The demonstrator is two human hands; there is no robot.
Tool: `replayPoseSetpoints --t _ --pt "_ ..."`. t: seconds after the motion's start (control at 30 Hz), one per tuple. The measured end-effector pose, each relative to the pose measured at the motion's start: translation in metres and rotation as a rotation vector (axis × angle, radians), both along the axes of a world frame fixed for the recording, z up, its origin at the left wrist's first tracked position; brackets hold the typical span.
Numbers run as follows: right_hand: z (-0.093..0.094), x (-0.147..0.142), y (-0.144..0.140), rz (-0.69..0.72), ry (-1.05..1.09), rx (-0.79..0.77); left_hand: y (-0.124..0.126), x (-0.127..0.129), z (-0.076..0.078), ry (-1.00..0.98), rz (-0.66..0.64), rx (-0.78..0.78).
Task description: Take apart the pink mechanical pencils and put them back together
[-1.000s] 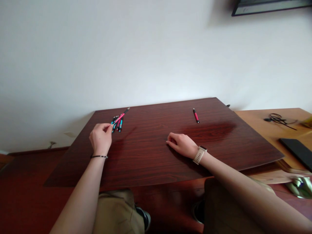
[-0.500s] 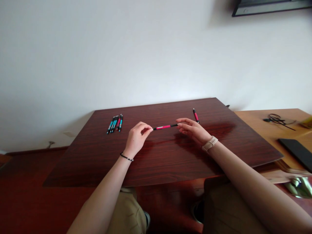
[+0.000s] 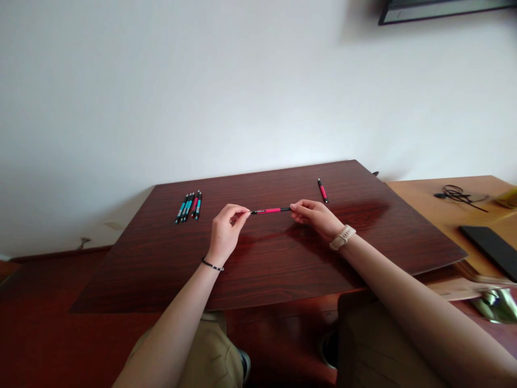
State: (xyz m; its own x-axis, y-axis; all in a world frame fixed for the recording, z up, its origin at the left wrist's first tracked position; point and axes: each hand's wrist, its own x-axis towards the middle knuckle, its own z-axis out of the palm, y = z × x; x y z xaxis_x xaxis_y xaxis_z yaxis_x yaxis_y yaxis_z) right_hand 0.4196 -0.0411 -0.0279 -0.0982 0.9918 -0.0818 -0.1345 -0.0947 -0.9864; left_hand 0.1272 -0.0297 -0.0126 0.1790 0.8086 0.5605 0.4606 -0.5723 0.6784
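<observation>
Pink pen (image 3: 270, 210) hangs level over the middle of the dark table (image 3: 283, 269), held at both ends. Far to the left, a little bunch of pens (image 3: 189, 206) lies on the table. The left hand (image 3: 226, 234) pinches the pen's left tip. The right hand (image 3: 317, 216) pinches its right tip. Another pink pen (image 3: 322, 191) lies just behind that hand.
</observation>
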Motion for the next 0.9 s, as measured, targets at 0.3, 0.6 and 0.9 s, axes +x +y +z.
replayPoseSetpoints --t 0.3,0.6,0.9 --pt "-0.0007 -0.0039 -0.0006 0.044 -0.156 -0.039 -0.0002 0.0026 -0.0026 -0.104 -0.001 -0.079" --pt "-0.0019 -0.0042 -0.0008 0.096 -0.105 0.099 0.0023 0.0 -0.0038 -0.154 0.011 -0.143" --pt "-0.0017 -0.0099 -0.0021 0.096 0.041 0.006 0.0015 0.003 -0.0052 -0.191 -0.007 -0.144"
